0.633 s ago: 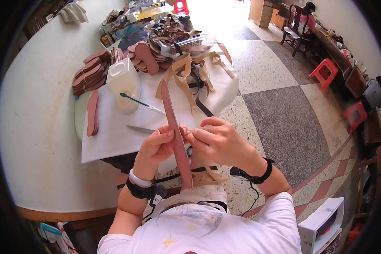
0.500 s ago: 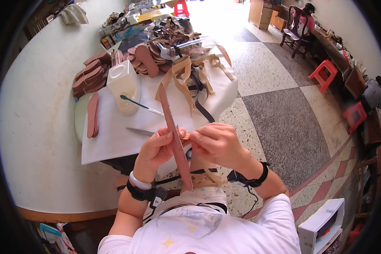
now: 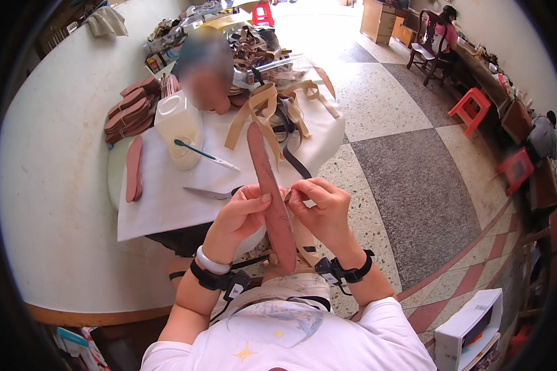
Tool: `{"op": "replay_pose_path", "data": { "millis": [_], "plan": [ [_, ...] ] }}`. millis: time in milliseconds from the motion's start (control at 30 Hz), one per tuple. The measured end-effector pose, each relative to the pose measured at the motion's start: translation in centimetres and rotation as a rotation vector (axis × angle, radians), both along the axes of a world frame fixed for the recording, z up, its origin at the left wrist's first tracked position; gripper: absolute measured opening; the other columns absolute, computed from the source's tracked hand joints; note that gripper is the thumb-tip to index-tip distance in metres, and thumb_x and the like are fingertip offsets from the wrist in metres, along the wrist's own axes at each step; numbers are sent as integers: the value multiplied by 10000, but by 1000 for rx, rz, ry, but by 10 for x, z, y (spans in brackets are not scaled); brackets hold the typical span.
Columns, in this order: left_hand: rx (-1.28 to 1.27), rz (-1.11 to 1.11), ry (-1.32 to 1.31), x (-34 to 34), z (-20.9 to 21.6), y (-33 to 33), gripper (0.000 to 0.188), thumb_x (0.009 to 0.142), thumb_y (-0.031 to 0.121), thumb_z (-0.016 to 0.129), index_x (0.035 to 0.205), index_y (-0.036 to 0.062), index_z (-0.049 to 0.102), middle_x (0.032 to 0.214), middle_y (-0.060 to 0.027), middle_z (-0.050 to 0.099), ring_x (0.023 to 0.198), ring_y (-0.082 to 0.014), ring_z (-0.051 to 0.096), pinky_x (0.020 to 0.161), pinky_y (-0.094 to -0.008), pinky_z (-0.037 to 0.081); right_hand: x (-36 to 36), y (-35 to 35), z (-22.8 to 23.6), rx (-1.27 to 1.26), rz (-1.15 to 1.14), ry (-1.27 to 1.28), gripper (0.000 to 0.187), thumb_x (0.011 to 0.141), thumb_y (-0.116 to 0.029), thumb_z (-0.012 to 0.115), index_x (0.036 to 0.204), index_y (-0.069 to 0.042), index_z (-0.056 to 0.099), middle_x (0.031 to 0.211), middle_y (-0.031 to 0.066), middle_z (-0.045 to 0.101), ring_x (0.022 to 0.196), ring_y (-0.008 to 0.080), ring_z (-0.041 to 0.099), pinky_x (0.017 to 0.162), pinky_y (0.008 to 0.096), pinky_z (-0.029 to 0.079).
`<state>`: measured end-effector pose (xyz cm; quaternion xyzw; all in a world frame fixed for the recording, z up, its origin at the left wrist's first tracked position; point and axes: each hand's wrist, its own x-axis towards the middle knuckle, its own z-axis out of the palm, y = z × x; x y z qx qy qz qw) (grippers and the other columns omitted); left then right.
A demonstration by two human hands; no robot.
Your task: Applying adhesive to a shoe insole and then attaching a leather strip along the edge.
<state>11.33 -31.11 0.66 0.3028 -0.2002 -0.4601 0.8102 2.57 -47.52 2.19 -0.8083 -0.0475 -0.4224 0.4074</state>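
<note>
My left hand (image 3: 242, 210) grips a long reddish-brown shoe sole (image 3: 270, 191) by its middle, thumb on the broad face. The sole stands nearly upright in front of me, leaning slightly, its lower end above my lap. Just to the right of it, my right hand (image 3: 320, 207) is closed in a pinch at the sole's edge. A small brown bit, perhaps a strap end, shows at the fingertips; its kind I cannot make out. On the white-covered table beyond my left hand lie a pair of scissors (image 3: 207, 193), partly hidden, and a toothbrush (image 3: 205, 154) across a cream plastic container (image 3: 178, 127).
Bundled soles (image 3: 130, 111) and a loose sole pair (image 3: 133, 170) lie on the left. Tan and black straps (image 3: 269, 114) hang over the table's right side. A blurred patch covers part of the pile. Red stools (image 3: 471, 110) and a seated person (image 3: 447, 34) are at the right.
The sole has turned so that more of its broad face shows, and its top has shifted right. My right hand has turned, with its forearm drawn inward.
</note>
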Motion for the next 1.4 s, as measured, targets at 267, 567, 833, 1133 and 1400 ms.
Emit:
{"op": "replay_pose_path", "data": {
  "millis": [267,567,833,1133,1400],
  "plan": [
    [99,-28,-2,1,6,-4,182,879,135,641,978,-17,645,988,-65,609,996,-188,578,1040,-377,389,1,1,-7,72,-74,55,43,736,-13,669,773,-26,652,720,88,637,590,193,643,526,305,509],
    [-92,62,2,11,16,45,138,870,78,639,956,-27,613,993,-110,566,1010,-259,607,995,-403,473,-55,-162,-65,84,-630,517,229,823,-161,571,684,3,652,537,88,620,527,164,653,494,289,480],
    [-252,-36,63,17,13,50,115,877,53,619,958,-29,610,1044,-128,549,1063,-295,587,1038,-424,442,-100,-149,-81,294,-696,651,92,795,-61,649,782,27,675,631,90,663,544,133,650,526,255,504],
    [-158,13,21,11,17,57,178,890,80,614,1017,-44,629,1024,-111,578,1035,-268,601,1028,-397,451,-64,-59,-22,318,-116,459,293,749,-43,746,1035,-10,693,890,96,718,817,174,689,756,282,525],
    [-60,120,-10,-1,27,82,223,876,119,653,1051,-20,639,1023,-79,628,1008,-204,619,909,-323,495,3,72,11,82,318,147,430,786,53,666,1200,-39,596,926,118,700,891,230,689,858,325,513]
  ]
}}
